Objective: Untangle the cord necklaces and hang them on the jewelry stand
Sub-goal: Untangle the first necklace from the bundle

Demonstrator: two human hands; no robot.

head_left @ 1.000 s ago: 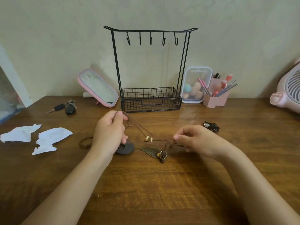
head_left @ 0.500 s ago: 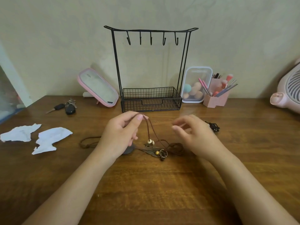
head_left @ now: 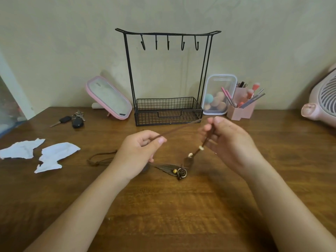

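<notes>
Fan (head_left: 322,104) cut by right edge, glassy panel (head_left: 8,113) cut by left edge and unidentifiable, right hand (head_left: 231,142) motion-blurred at fingertips, cord (head_left: 181,128) smeared there, dark pendant (head_left: 146,168) mostly hidden under left hand (head_left: 138,151), cord loop (head_left: 98,160) ending behind left wrist, brushes (head_left: 252,91) too small to sort.

Left grip (head_left: 140,151): sliding back to the left after its swing toward the middle half a second ago, and now pinching the cord (head_left: 178,128) between thumb and forefinger instead of carrying a loop.
Right grip (head_left: 232,142): rising from low over the counter (head_left: 181,206), and fingers that were loose half a second ago are now curling round the strand.
Cord: pulling taut in a straight line between the two grips, with the small heap that was lying by the right grip lifting away.
Beads (head_left: 201,147): travelling to the right and now hanging on the strand just under the right grip's fingers.
</notes>
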